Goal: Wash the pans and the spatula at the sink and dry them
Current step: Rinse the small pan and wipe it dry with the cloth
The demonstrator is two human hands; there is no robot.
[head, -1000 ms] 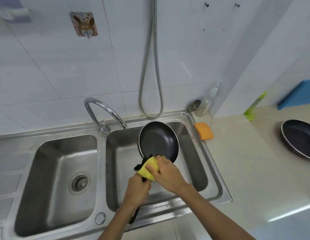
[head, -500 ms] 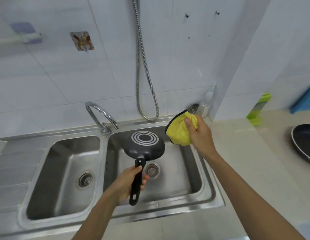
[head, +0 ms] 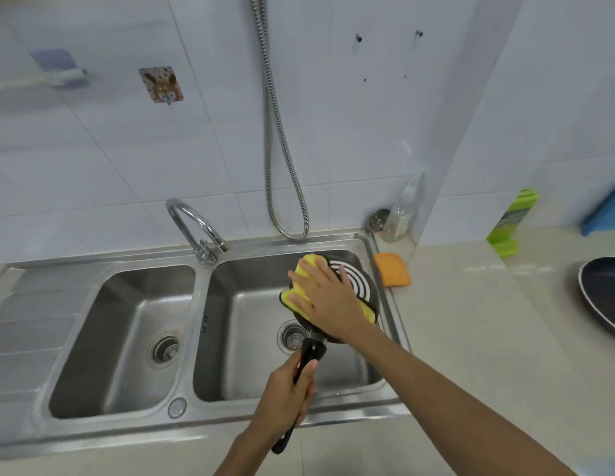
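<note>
White tiled wall (head: pixel 110 159), steel sink (head: pixel 209 427), left hand (head: pixel 282 393) gripping pan (head: pixel 362 286), right hand (head: pixel 328 297) flat on cloth (head: pixel 304 273)

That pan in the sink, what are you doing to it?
The small black pan is held upside down over the right basin of the sink. The left hand has its grip on the handle, and the right hand presses a yellow cloth flat on the pan's bottom to wipe it. No water runs from the tap. A second pan sits on the counter at the right, and an orange sponge lies beside the sink.
</note>
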